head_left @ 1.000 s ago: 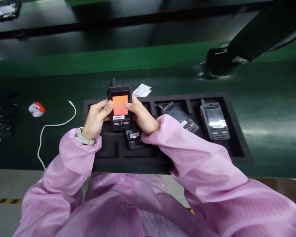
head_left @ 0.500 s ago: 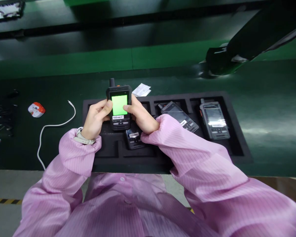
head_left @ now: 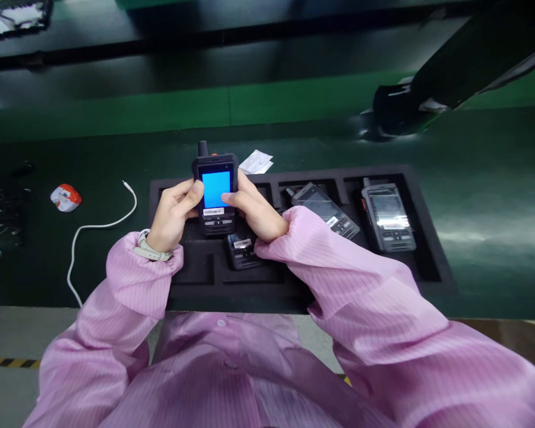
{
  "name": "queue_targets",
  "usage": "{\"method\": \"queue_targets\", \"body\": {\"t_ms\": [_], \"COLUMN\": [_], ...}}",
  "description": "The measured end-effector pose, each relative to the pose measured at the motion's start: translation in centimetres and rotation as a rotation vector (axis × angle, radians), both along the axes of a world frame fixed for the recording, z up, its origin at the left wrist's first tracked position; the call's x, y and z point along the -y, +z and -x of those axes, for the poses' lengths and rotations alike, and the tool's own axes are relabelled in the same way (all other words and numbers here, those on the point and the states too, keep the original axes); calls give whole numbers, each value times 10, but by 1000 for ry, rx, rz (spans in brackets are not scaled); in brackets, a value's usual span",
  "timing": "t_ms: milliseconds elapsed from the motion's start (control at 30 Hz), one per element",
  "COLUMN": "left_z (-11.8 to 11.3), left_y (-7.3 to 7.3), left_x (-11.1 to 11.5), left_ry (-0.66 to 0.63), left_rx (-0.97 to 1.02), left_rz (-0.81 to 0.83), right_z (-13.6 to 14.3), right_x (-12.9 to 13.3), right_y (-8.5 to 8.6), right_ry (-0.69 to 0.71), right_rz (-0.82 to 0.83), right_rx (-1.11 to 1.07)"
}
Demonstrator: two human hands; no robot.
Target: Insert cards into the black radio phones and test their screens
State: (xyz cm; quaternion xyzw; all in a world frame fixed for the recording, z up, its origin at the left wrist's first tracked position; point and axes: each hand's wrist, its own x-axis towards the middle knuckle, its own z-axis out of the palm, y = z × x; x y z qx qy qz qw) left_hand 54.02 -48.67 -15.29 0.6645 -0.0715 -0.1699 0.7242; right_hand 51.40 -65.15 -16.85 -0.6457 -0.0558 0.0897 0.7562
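Observation:
Upright between my hands is a black handheld two-way radio (head_left: 218,223) with a stub antenna and a plain blue lit screen. My left hand (head_left: 173,217) grips its left side, thumb on the front by the screen edge. On the other side my right hand (head_left: 259,211) is closed around it, its thumb touching the lower right of the screen; the fingers behind are hidden. Below it, a second radio (head_left: 241,252) lies partly covered by the held one and my right wrist. Two more, a tilted radio (head_left: 325,211) and a straighter radio (head_left: 390,217), rest in the black foam tray (head_left: 432,252).
A white cable (head_left: 100,226) and a red-and-white round object (head_left: 66,198) lie to the left. Folded white paper (head_left: 256,161) sits behind the tray. A dark post (head_left: 396,110) stands at the back right. Dark clutter (head_left: 4,208) fills the far left.
The held radio's screen has turned from green to blue. My right thumb has moved very slightly down on the screen; both hands otherwise keep their hold.

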Motion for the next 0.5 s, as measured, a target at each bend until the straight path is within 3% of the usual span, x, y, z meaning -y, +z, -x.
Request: {"method": "queue_targets", "body": {"t_ms": [500], "left_z": [-1], "left_y": [-6], "left_x": [-3], "left_ry": [-20], "left_rx": [-11], "left_rz": [-2], "right_z": [-1], "right_x": [0], "right_y": [0], "right_ry": [16], "right_rz": [-22], "right_rx": [11]}}
